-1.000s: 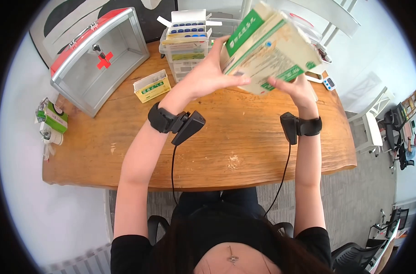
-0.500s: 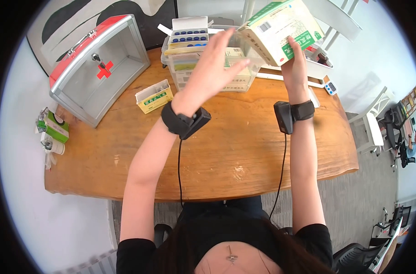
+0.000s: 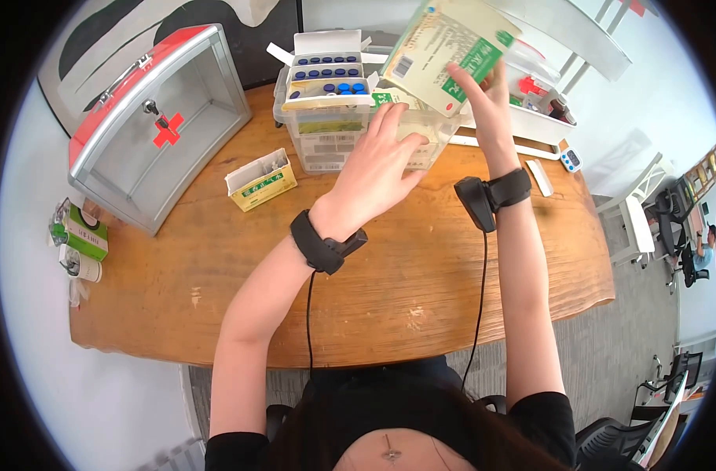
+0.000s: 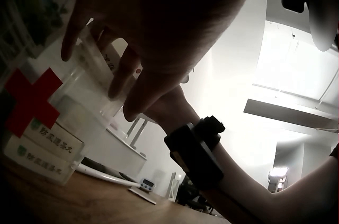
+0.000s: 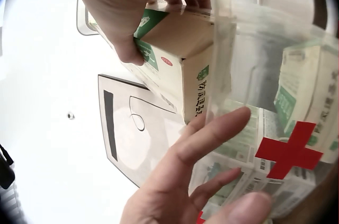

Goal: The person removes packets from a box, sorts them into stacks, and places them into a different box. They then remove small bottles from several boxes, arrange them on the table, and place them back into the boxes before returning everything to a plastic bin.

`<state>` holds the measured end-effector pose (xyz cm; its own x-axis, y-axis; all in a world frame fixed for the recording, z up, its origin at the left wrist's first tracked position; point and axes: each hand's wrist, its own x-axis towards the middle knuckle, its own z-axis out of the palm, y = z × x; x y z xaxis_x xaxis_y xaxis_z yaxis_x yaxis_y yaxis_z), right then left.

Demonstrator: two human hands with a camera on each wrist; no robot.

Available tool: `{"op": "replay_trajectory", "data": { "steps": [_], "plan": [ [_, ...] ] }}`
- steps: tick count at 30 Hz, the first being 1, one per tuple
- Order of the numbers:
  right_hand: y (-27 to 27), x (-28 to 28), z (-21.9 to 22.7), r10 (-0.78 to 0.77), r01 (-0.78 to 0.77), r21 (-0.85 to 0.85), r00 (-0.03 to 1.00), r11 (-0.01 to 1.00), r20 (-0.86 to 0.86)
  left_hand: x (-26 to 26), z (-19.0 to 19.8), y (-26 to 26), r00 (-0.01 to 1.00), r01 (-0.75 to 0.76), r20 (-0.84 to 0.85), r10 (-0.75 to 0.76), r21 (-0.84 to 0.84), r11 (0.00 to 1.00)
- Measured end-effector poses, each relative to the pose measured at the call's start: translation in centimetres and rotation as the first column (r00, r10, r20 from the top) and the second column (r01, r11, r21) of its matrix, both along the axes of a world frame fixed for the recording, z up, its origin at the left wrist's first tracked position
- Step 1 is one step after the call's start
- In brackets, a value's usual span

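Observation:
My right hand grips a cream-and-green medicine box by its near end, thumb on the printed face. It is tilted above the right part of a clear plastic bin. In the right wrist view the box stands beside the bin's rim, with the thumb pressed along its edge. My left hand is at the front of the bin, fingers spread and loosely bent over the rim. Cream medicine boxes lie inside, seen through the wall in the left wrist view.
An opened carton of blue-capped vials stands in the bin's left part. A small yellow carton is on the wooden table. At left stands a red-topped first-aid case; at right, a white case and a timer.
Both hands were on the medicine box at first; the left has let go and come down to the bin's front. The right hand has brought the box leftward over the bin.

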<state>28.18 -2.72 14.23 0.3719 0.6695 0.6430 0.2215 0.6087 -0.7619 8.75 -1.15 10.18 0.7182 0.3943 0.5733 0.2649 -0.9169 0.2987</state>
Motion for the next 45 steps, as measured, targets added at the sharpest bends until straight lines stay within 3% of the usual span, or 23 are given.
{"op": "replay_trajectory", "data": {
  "steps": [5,8,13,18,20,22,23,27,29,30,32,33,34,36,38,40,45],
  "plan": [
    [1.4,0.8,-0.3,-0.039,0.052,-0.169,0.996,0.984,0.082,-0.2,-0.5,-0.2,1.000,0.015,0.020,-0.014,-0.018,1.000],
    [1.8,1.0,-0.7,-0.040,0.046,-0.127,0.998,0.991,0.053,-0.2,-0.5,-0.3,1.000,0.022,-0.007,-0.022,-0.053,0.998],
    [2.0,1.3,-0.7,-0.057,0.070,-0.089,0.989,0.994,0.135,-0.4,-0.3,-0.2,0.999,0.032,-0.023,-0.034,-0.063,0.997],
    [1.7,0.7,-0.1,0.015,-0.010,-0.022,0.965,1.000,0.261,-0.2,-0.1,-0.2,0.999,0.031,-0.029,-0.033,-0.062,0.998],
    [1.6,0.9,-0.2,-0.023,0.047,-0.071,0.952,0.996,0.305,-0.2,0.0,-0.2,0.999,0.019,-0.036,-0.021,-0.050,0.999],
    [2.4,1.7,-1.6,-0.131,0.170,-0.026,0.840,0.985,0.527,-0.4,-0.2,-0.1,0.999,0.022,-0.039,-0.023,-0.037,0.999],
    [2.3,1.9,-1.6,-0.050,0.137,-0.143,0.869,0.980,0.492,-0.4,-0.2,0.0,0.999,0.022,-0.038,-0.022,-0.022,1.000],
    [2.0,2.4,-1.2,-0.013,0.151,-0.185,0.807,0.971,0.590,-0.7,0.7,-0.5,1.000,-0.007,0.002,0.007,-0.014,1.000],
    [1.7,2.4,-1.2,-0.019,0.171,-0.197,0.799,0.965,0.601,-1.1,2.0,-1.3,0.989,0.023,0.148,0.008,-0.204,0.979],
    [1.6,2.5,-1.3,-0.018,0.171,-0.198,0.799,0.965,0.601,-1.2,2.5,-1.5,0.989,0.022,0.149,0.009,-0.205,0.978],
    [1.5,2.6,-1.3,0.009,0.155,-0.239,0.822,0.959,0.570,-1.2,3.1,-1.8,0.936,0.021,0.350,0.030,-0.140,0.990],
    [1.5,2.6,-1.3,0.011,0.154,-0.239,0.821,0.959,0.571,-1.0,3.2,-1.3,0.895,-0.028,0.447,0.014,0.024,0.999],
    [1.4,2.4,-1.3,-0.014,0.163,-0.192,0.796,0.968,0.605,-0.9,3.4,-0.8,0.894,-0.029,0.448,0.015,0.025,0.999],
    [1.4,2.6,-1.3,-0.043,0.172,-0.142,0.768,0.975,0.639,-0.9,4.1,-0.1,0.879,-0.278,0.455,0.139,0.255,0.926],
    [1.7,2.8,-1.3,0.054,0.095,-0.223,0.813,0.970,0.580,-0.6,4.1,0.6,0.905,-0.284,0.394,0.159,0.281,0.917],
    [1.5,2.6,-1.3,0.068,0.087,-0.256,0.838,0.963,0.542,-0.1,3.5,1.7,0.925,-0.356,0.246,0.290,0.295,0.887],
    [0.9,2.1,-1.2,0.072,0.077,-0.319,0.900,0.945,0.430,0.2,3.8,2.5,0.936,-0.307,0.267,0.228,0.304,0.902]
  ]
}}
